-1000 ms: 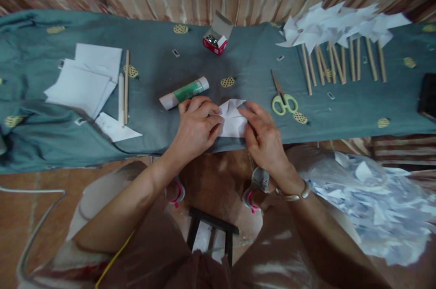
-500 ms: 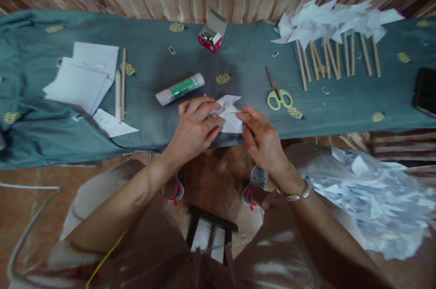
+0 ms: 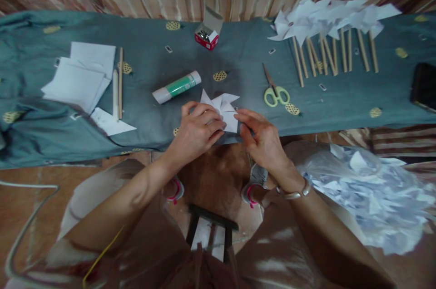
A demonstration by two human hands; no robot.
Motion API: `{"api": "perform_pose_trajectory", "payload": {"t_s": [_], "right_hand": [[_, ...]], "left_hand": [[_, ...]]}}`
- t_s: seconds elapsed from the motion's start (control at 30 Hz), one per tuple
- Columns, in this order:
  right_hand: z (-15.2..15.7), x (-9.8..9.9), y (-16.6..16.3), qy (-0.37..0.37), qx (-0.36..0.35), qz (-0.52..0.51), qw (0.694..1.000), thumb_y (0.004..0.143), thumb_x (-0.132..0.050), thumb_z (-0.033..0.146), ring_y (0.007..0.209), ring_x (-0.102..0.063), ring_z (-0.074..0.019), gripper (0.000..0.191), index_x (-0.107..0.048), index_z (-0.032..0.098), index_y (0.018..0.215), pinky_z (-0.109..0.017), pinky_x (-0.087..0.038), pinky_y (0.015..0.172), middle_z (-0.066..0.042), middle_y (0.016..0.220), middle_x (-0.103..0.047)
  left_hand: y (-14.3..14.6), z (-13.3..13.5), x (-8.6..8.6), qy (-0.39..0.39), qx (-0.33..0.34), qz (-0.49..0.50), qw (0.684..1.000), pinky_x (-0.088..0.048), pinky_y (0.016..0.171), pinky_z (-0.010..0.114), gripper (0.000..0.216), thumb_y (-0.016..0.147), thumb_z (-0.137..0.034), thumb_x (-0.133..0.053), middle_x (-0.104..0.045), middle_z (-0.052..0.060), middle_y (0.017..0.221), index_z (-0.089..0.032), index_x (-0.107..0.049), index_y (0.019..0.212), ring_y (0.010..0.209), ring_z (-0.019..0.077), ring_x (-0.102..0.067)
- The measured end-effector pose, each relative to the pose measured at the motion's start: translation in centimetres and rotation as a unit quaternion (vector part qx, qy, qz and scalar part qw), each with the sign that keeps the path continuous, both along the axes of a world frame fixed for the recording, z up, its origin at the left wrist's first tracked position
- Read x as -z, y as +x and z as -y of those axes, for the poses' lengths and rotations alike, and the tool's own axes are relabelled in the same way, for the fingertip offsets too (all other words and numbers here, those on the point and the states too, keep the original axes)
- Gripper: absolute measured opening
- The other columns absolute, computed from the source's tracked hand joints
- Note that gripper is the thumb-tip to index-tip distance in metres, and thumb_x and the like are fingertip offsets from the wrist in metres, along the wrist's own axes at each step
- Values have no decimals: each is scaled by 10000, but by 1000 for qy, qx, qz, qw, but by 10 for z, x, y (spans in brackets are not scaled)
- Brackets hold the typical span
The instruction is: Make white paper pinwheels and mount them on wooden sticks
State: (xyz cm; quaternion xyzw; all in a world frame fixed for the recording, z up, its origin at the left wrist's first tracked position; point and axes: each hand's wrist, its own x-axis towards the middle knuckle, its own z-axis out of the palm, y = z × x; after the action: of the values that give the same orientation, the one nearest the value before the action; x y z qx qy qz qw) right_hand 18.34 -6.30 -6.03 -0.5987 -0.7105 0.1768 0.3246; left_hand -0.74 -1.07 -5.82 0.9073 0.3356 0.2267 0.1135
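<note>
A white paper pinwheel (image 3: pixel 229 106) with folded, pointed blades lies at the table's near edge between my hands. My left hand (image 3: pixel 200 128) is closed on its left side, with fingers bent over the paper's middle. On the other side, my right hand (image 3: pixel 260 134) pinches the right edge between thumb and fingers. Just beyond my left hand lies a glue stick (image 3: pixel 177 87) with a green label. Scissors (image 3: pixel 275 91) with light green handles rest to the right, beyond my right hand.
A small red box (image 3: pixel 206 44) of metal pieces stands open at the back. Finished paper pinwheels (image 3: pixel 306 19) on sticks lie back right. Paper sheets (image 3: pixel 76 82) and two sticks (image 3: pixel 121 85) are at left. A phone (image 3: pixel 424 87) sits far right; a bag of paper pieces (image 3: pixel 371 198) is below.
My left fingers have drawn back a little toward the pinwheel's near side, so its upper left blade now shows. My right hand stays at the right edge. The view has shifted slightly.
</note>
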Motion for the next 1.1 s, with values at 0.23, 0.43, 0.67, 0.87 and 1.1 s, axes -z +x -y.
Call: {"api": "perform_pose_trajectory", "payload": {"t_s": [0.23, 0.43, 0.67, 0.87, 1.1], "right_hand": [[1, 0, 0, -3, 2, 2, 1000, 838, -463, 127, 1147, -595, -228, 312, -669, 189, 1063, -465, -452, 1022, -103, 1212, -650], [0, 0, 0, -6, 3, -25, 1000, 803, -593, 189, 1148, -574, -246, 238, -675, 220, 1025, -483, -444, 1011, -99, 1305, -574], [-6, 2, 1, -24, -3, -51, 998, 822, -626, 252, 1180, -535, -236, 102, -699, 255, 894, -478, -438, 1008, -53, 1324, -540], [-12, 3, -4, -20, 2, -37, 999, 832, -612, 261, 1223, -502, -253, 85, -687, 227, 854, -482, -410, 1023, -69, 1365, -506], [-17, 4, -11, -5, 16, -4, 1000, 830, -581, 273, 1253, -477, -283, 96, -647, 212, 796, -500, -382, 1027, -90, 1381, -502]], "left_hand": [[-1, 1, 0, 38, 13, -23, 999, -322, 955, 466, 206, 937, -270, -474, -730, -5, 930, -254, -676, 905, 888, 194, -620], [-2, 1, -2, 12, 8, 3, 1000, -334, 972, 487, 171, 883, -204, -522, -733, 15, 920, -233, -691, 874, 883, 203, -633], [-3, 5, -3, -7, 13, 12, 1000, -305, 1016, 491, 175, 874, -194, -511, -733, 2, 917, -242, -678, 853, 861, 186, -640], [-4, 5, -1, -9, 14, 22, 1000, -299, 1028, 480, 170, 876, -198, -509, -733, 4, 916, -225, -675, 854, 864, 178, -642], [-6, 5, 4, -7, -7, 31, 999, -330, 1040, 443, 172, 899, -241, -504, -722, 21, 935, -225, -657, 975, 884, 177, -636]]}}
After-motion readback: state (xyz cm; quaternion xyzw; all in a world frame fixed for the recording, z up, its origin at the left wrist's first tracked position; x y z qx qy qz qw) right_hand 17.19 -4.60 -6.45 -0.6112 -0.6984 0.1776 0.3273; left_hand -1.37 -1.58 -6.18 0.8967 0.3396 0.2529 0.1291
